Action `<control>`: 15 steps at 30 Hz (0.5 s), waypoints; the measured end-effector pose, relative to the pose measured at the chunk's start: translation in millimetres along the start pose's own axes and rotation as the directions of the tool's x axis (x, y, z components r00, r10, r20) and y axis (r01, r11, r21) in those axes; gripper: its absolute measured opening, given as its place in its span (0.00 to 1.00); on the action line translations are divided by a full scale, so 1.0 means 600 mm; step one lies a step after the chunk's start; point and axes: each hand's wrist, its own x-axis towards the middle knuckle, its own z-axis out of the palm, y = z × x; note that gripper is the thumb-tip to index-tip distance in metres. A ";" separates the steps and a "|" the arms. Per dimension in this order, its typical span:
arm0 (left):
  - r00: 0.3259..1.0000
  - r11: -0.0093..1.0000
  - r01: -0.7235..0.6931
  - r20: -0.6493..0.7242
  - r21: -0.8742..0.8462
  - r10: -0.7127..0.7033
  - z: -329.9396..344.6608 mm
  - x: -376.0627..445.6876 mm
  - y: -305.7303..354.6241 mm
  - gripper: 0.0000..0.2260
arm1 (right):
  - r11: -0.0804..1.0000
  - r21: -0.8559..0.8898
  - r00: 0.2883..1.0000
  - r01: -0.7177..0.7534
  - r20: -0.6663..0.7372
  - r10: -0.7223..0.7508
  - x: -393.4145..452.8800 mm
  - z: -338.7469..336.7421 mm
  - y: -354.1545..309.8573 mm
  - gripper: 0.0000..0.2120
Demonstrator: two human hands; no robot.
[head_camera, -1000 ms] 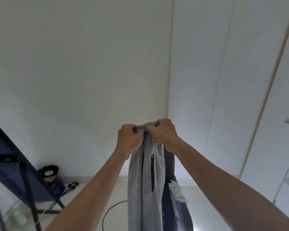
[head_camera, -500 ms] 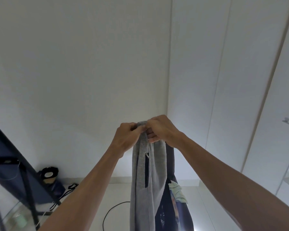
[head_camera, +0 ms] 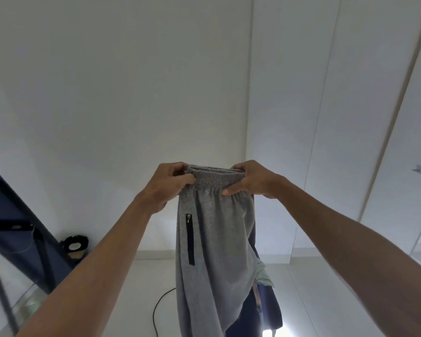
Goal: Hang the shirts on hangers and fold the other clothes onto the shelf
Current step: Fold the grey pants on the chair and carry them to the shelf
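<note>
One grey pair of trousers [head_camera: 212, 239]: we are gripping its waistband, left hand [head_camera: 167, 183] and right hand [head_camera: 250, 178], above white floor [head_camera: 136, 300].

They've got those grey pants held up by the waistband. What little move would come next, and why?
Probably bring the two hands together to fold the grey pants in half lengthwise. The left hand and right hand each grip one end of the waistband, and the legs hang free, so the pants are spread and ready for a first fold.
</note>
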 end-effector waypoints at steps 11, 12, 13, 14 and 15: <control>0.997 0.985 0.074 -0.028 0.159 -0.071 -0.068 -0.020 -0.051 0.06 | 0.981 0.060 0.981 0.186 -0.068 -0.182 -0.011 0.050 -0.047 0.19; 0.997 0.984 0.072 -0.034 0.165 -0.067 -0.069 -0.023 -0.054 0.06 | 0.985 0.023 0.983 0.174 -0.061 -0.172 -0.015 0.054 -0.049 0.19; 0.997 0.986 0.064 -0.040 0.154 -0.059 -0.068 -0.029 -0.057 0.07 | 0.985 -0.010 0.984 0.170 -0.058 -0.170 -0.019 0.058 -0.051 0.19; 0.998 0.991 0.053 -0.047 0.121 -0.048 -0.065 -0.033 -0.061 0.07 | 0.984 -0.009 0.982 0.177 -0.072 -0.177 -0.020 0.061 -0.054 0.19; 0.998 0.995 0.043 -0.044 0.089 -0.039 -0.062 -0.040 -0.065 0.08 | 0.982 0.031 0.978 0.185 -0.098 -0.181 -0.022 0.064 -0.056 0.19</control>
